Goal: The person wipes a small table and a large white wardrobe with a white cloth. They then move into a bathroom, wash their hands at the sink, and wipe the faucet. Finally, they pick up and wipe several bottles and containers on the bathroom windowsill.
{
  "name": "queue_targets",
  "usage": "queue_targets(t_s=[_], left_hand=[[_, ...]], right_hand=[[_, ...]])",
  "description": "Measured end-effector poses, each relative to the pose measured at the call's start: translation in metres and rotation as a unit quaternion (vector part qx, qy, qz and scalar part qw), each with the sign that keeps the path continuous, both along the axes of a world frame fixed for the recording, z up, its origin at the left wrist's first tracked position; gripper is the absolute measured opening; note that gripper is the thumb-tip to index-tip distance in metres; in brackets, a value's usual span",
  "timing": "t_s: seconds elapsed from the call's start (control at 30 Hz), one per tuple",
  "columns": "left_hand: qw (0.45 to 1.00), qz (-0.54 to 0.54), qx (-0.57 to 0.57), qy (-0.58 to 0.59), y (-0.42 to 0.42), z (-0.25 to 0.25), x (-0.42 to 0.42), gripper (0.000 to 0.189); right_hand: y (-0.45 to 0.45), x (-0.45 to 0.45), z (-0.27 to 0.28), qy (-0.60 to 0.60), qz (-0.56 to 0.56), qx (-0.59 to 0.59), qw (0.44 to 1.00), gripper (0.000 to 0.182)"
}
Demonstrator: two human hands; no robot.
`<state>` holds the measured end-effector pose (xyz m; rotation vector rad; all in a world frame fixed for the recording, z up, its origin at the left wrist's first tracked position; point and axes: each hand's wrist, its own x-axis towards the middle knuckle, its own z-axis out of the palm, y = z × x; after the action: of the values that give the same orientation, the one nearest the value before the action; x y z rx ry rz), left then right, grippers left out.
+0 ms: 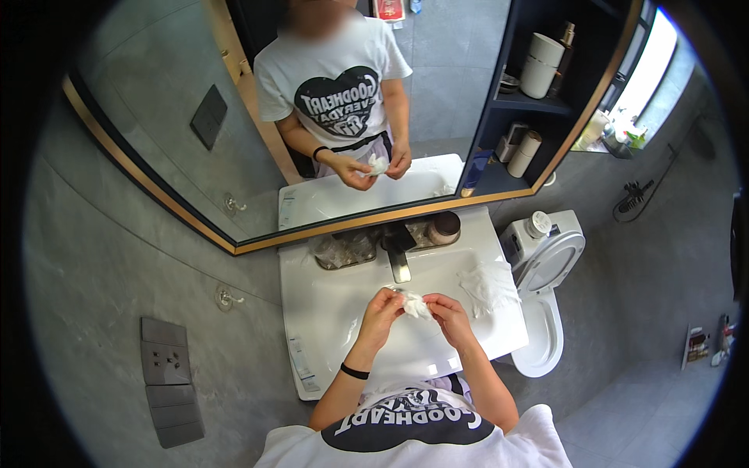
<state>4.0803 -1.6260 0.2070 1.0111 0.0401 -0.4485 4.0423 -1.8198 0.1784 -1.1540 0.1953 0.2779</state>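
Observation:
Over the basin of a white washbasin point(339, 327), my left hand point(383, 310) and my right hand point(447, 313) pinch a small crumpled white cloth or tissue point(416, 306) between them. Each hand grips one side of it with thumb and fingertips. Just beyond stands a dark faucet point(399, 257), its spout pointing toward me. To the right, a larger spread white cloth point(488, 286) lies across the basin's edge. What it is made of I cannot tell.
Behind the faucet sit a tray with clear glassware point(348, 248) and a dark-lidded jar point(445, 227). A toothpaste-like tube point(303, 362) lies on the left rim. The mirror cabinet point(351, 216) overhangs the back. A toilet point(541, 327) stands at right.

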Motion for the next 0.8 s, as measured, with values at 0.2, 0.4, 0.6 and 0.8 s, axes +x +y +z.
queue_targets(t_s=[0.2,0.4,0.6,0.8], left_hand=[[0.971,-0.091,0.195,-0.100,0.008,0.014,-0.004,0.016],[0.981,-0.001,0.172,-0.085,0.003,-0.003,-0.006,0.019],[0.937,-0.020,0.314,-0.150,-0.015,-0.009,-0.006,0.025],[0.927,-0.191,0.298,-0.121,-0.006,0.013,0.010,0.022]], right_hand=[[0.035,-0.012,0.039,-0.085,-0.071,-0.097,0.989,0.025],[0.022,-0.011,0.023,-0.092,-0.015,-0.198,0.976,0.018],[0.031,-0.013,0.023,0.061,-0.111,0.070,0.989,0.026],[-0.040,0.031,0.006,0.024,-0.379,0.208,0.901,0.026]])
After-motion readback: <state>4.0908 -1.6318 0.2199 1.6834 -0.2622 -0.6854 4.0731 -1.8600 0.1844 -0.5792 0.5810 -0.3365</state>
